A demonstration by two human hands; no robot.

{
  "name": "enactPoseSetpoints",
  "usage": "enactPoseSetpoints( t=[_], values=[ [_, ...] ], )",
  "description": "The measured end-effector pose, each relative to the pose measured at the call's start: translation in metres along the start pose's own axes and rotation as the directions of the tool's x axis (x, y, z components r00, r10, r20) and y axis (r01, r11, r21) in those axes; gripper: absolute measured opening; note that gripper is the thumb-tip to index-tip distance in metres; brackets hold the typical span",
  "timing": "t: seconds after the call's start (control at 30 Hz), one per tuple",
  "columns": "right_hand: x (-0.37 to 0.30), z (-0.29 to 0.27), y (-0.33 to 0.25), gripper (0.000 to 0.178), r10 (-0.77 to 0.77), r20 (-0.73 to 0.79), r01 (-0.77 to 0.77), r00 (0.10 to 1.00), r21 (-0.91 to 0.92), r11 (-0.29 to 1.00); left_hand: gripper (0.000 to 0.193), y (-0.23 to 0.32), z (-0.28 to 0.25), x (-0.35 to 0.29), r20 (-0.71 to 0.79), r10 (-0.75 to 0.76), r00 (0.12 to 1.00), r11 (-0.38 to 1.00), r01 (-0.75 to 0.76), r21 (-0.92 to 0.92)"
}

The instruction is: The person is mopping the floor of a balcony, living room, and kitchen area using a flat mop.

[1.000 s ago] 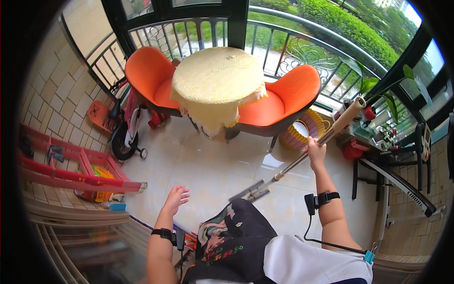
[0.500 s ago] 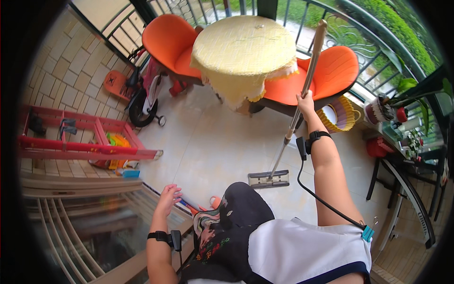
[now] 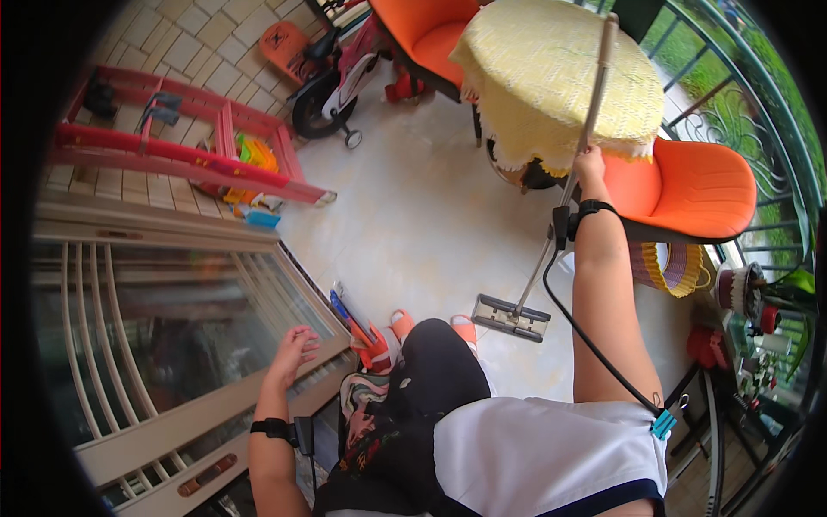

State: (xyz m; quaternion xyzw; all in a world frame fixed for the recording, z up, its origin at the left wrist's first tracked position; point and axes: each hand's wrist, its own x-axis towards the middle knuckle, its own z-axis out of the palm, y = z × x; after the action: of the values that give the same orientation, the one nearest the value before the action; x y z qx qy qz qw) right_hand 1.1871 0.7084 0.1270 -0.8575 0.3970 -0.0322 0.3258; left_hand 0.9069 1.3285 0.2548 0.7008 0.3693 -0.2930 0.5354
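My right hand (image 3: 589,165) is wrapped round the pole of a flat mop (image 3: 596,99), arm stretched out ahead. The pole leans, its top reaching over the table at the far right. Its flat rectangular head (image 3: 512,317) rests on the pale tiled floor just ahead of my feet, and no cloth can be made out on it. My left hand (image 3: 295,348) hangs in the air near the glass door, holding nothing, with its fingers loosely spread.
A round table with a yellow cloth (image 3: 551,77) and orange chairs (image 3: 702,185) stand ahead. A red ladder (image 3: 189,168) and a child's bike (image 3: 332,103) are at the left wall. A framed glass door (image 3: 198,353) is close on my left; a woven basket (image 3: 668,267) sits right.
My view has turned left, so the table and chairs sit further right. The mop head has tilted in the view. The glass door and my sandalled feet now show more fully.
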Motion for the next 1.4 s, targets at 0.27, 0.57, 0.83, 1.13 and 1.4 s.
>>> enactPoseSetpoints(
  t=[0.27,0.57,0.83,1.13,1.4],
  values=[
    [-0.045,0.026,-0.041,0.048,0.004,-0.234,0.015,0.972,0.078,0.997,0.026,-0.033,-0.021,0.001,-0.074,-0.080,0.994,0.993,0.074,-0.089],
    [-0.282,0.128,-0.076,0.036,-0.333,0.843,0.017,0.424,0.360,0.933,0.030,-0.058,-0.031,0.043,0.001,0.049,0.999,0.953,-0.047,-0.301],
    [-0.422,0.217,-0.003,0.032,0.172,0.985,0.178,-0.023,-0.165,0.970,0.030,-0.229,-0.043,0.101,-0.092,-0.314,0.945,0.866,0.245,-0.437],
    [-0.566,0.364,0.092,0.035,0.505,0.830,-0.161,-0.237,-0.546,0.822,0.059,-0.391,0.002,0.213,-0.123,-0.621,0.774,0.778,0.589,-0.221],
    [-0.630,0.441,0.177,0.028,0.695,0.715,-0.391,-0.076,-0.663,0.638,0.059,-0.425,0.027,0.251,0.159,-0.714,0.682,0.393,0.578,-0.715]
  ],
)
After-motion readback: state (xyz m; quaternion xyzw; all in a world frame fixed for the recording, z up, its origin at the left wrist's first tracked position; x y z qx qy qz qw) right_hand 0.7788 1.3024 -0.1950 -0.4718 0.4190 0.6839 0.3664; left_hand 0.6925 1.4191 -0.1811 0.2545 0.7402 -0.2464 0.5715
